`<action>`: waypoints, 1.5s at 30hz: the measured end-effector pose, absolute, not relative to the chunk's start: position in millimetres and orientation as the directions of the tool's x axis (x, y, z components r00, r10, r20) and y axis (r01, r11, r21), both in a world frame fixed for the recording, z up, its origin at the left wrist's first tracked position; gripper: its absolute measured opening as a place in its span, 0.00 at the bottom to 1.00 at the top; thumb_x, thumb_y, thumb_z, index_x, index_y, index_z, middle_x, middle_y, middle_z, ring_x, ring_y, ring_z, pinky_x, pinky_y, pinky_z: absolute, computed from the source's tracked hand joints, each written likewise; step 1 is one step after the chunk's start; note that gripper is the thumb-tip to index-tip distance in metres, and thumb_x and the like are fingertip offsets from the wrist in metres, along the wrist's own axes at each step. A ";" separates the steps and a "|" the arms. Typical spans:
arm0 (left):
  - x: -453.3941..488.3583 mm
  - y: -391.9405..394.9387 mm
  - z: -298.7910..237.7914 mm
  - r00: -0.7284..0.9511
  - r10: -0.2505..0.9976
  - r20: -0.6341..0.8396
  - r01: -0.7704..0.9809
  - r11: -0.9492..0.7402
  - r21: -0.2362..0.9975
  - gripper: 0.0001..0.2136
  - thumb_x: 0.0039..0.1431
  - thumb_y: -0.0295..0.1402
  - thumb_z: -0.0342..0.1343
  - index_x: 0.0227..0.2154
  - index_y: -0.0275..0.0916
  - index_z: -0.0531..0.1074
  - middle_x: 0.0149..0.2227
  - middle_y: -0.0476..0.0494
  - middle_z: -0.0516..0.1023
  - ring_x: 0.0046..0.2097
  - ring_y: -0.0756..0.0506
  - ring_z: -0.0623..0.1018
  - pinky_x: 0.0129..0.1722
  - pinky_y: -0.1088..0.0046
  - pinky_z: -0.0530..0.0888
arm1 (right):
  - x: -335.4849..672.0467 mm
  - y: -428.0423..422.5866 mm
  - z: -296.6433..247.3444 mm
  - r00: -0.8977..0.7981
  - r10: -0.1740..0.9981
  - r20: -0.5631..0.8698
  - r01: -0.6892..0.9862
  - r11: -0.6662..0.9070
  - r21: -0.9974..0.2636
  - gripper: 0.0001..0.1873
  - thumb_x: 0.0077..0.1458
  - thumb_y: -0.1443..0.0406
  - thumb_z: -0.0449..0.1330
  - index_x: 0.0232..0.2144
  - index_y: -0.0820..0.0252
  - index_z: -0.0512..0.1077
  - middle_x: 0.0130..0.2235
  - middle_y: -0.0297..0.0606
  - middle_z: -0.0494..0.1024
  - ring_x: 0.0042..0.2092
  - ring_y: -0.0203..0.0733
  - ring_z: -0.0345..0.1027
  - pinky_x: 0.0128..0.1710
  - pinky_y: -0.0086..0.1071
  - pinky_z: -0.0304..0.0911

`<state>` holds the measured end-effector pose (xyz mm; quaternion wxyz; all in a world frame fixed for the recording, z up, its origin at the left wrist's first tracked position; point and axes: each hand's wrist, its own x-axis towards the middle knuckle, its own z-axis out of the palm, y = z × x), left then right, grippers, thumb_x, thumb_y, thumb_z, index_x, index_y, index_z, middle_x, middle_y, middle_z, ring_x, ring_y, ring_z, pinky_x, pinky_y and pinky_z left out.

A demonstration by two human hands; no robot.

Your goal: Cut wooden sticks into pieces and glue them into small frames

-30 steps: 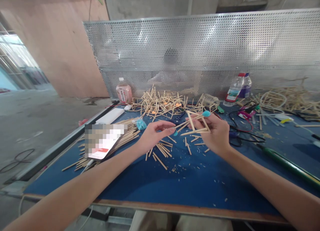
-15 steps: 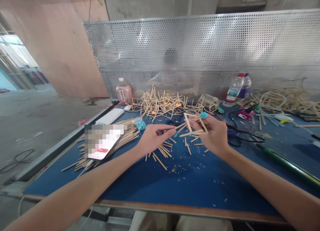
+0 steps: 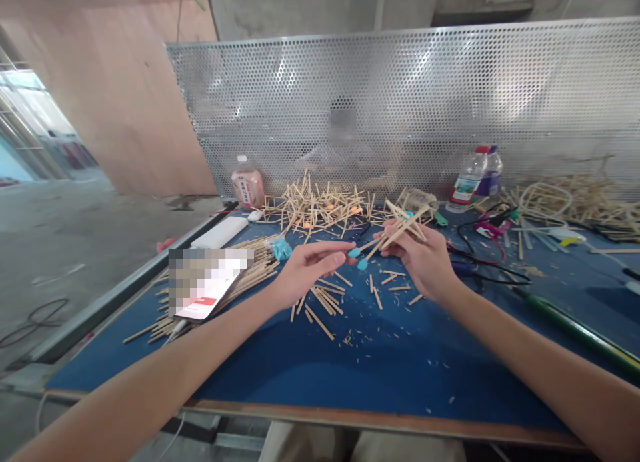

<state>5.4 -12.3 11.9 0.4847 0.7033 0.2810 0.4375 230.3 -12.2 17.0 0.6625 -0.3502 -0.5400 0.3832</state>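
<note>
My right hand (image 3: 425,259) is closed around a small frame of joined wooden sticks (image 3: 407,225), with sticks crossing above the fingers. Blue blobs (image 3: 363,265) cap stick ends that point toward my left hand (image 3: 315,269). The thumb and forefinger of that hand pinch at one blue-tipped stick end (image 3: 355,253); the exact contact is partly hidden. Below and between the hands, short loose sticks (image 3: 325,301) lie on the blue tabletop (image 3: 300,369). A crumpled lump of blue material (image 3: 281,249) sits beyond my left wrist.
A phone (image 3: 215,292) rests on a bundle of long sticks at left. A heap of sticks (image 3: 320,205) lies before the perforated metal screen (image 3: 280,102). Bottles (image 3: 247,185), cables (image 3: 480,279) and a green tube-shaped object (image 3: 575,325) surround the work area. A person sits behind the screen.
The stick frame has turned in my right hand, so its sticks now point up and two blue ends face left. My left fingers have shifted slightly to a blue end.
</note>
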 end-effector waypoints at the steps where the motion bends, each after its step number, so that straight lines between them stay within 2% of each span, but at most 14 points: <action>1: 5.9 -13.3 12.1 0.468 0.816 0.338 -0.035 -0.365 0.930 0.16 0.57 0.42 0.62 0.47 0.44 0.79 0.38 0.43 0.83 0.42 0.45 0.79 0.39 0.68 0.73 | 230.2 -11.0 16.7 0.105 0.904 0.414 -0.153 0.426 -0.892 0.13 0.47 0.58 0.70 0.34 0.59 0.77 0.31 0.38 0.82 0.30 0.43 0.77 0.29 0.37 0.76; 5: 6.5 -13.8 10.8 0.482 0.824 0.299 -0.041 -0.319 0.947 0.14 0.54 0.39 0.65 0.44 0.44 0.79 0.39 0.44 0.83 0.44 0.43 0.82 0.48 0.63 0.75 | 229.0 -11.6 14.1 0.068 0.927 0.369 -0.192 0.375 -0.907 0.16 0.45 0.58 0.71 0.34 0.60 0.77 0.31 0.38 0.81 0.31 0.42 0.77 0.30 0.37 0.76; 8: 5.5 -12.8 9.8 0.518 0.812 0.269 -0.040 -0.291 0.956 0.14 0.54 0.39 0.65 0.43 0.43 0.79 0.37 0.44 0.84 0.42 0.44 0.82 0.48 0.63 0.76 | 228.1 -14.4 13.8 0.056 0.922 0.383 -0.197 0.387 -0.901 0.16 0.44 0.59 0.72 0.36 0.59 0.77 0.32 0.38 0.81 0.33 0.43 0.77 0.31 0.37 0.76; 13: 3.6 -13.9 11.2 0.569 0.781 0.257 -0.015 -0.303 0.953 0.17 0.56 0.40 0.64 0.48 0.43 0.78 0.38 0.42 0.84 0.43 0.43 0.82 0.45 0.64 0.77 | 227.5 -16.4 15.7 0.051 0.910 0.412 -0.155 0.415 -0.897 0.17 0.45 0.59 0.72 0.37 0.60 0.77 0.32 0.39 0.81 0.32 0.43 0.76 0.30 0.38 0.76; 17: 3.0 -15.4 13.6 0.570 0.777 0.267 -0.026 -0.308 0.951 0.14 0.56 0.41 0.64 0.44 0.44 0.80 0.39 0.43 0.83 0.43 0.43 0.81 0.46 0.64 0.76 | 227.5 -16.1 15.4 0.042 0.898 0.438 -0.139 0.439 -0.888 0.17 0.46 0.59 0.71 0.38 0.59 0.77 0.31 0.39 0.81 0.32 0.43 0.76 0.30 0.38 0.76; 22: 3.3 -15.5 14.3 0.587 0.765 0.266 -0.076 -0.275 0.958 0.11 0.56 0.39 0.64 0.42 0.46 0.80 0.38 0.45 0.83 0.42 0.46 0.80 0.43 0.68 0.75 | 227.4 -16.2 14.6 0.051 0.890 0.454 -0.112 0.456 -0.883 0.17 0.47 0.58 0.70 0.39 0.59 0.78 0.32 0.39 0.81 0.31 0.42 0.76 0.30 0.38 0.76; 29: 5.4 -14.2 11.8 0.585 0.764 0.274 -0.107 -0.262 0.959 0.07 0.56 0.37 0.65 0.37 0.44 0.79 0.32 0.48 0.81 0.28 0.53 0.71 0.29 0.74 0.67 | 229.8 -16.2 12.9 0.041 0.882 0.469 -0.074 0.471 -0.879 0.15 0.48 0.60 0.70 0.40 0.58 0.78 0.34 0.39 0.82 0.29 0.40 0.75 0.31 0.38 0.76; 35: 6.0 -13.8 10.9 0.599 0.761 0.248 -0.149 -0.199 0.969 0.08 0.59 0.40 0.61 0.36 0.42 0.79 0.31 0.47 0.80 0.28 0.52 0.69 0.30 0.73 0.66 | 229.8 -17.0 13.0 0.036 0.878 0.478 -0.069 0.480 -0.875 0.14 0.49 0.62 0.70 0.40 0.58 0.79 0.34 0.39 0.82 0.29 0.40 0.75 0.31 0.37 0.75; 42: 6.6 -13.1 11.8 0.603 0.756 0.255 -0.091 -0.253 0.963 0.11 0.56 0.39 0.63 0.40 0.40 0.78 0.30 0.46 0.80 0.30 0.51 0.72 0.31 0.74 0.67 | 228.6 -18.6 14.9 0.046 0.877 0.479 -0.070 0.481 -0.874 0.15 0.48 0.61 0.70 0.39 0.59 0.78 0.33 0.39 0.82 0.30 0.40 0.76 0.30 0.37 0.75; 45: 5.9 -14.5 14.0 0.588 0.760 0.276 -0.061 -0.298 0.952 0.13 0.59 0.41 0.60 0.43 0.39 0.77 0.32 0.45 0.81 0.28 0.52 0.71 0.30 0.74 0.67 | 228.3 -17.5 15.3 0.073 0.864 0.497 -0.055 0.501 -0.863 0.13 0.49 0.62 0.70 0.39 0.58 0.78 0.33 0.37 0.82 0.29 0.40 0.76 0.29 0.36 0.75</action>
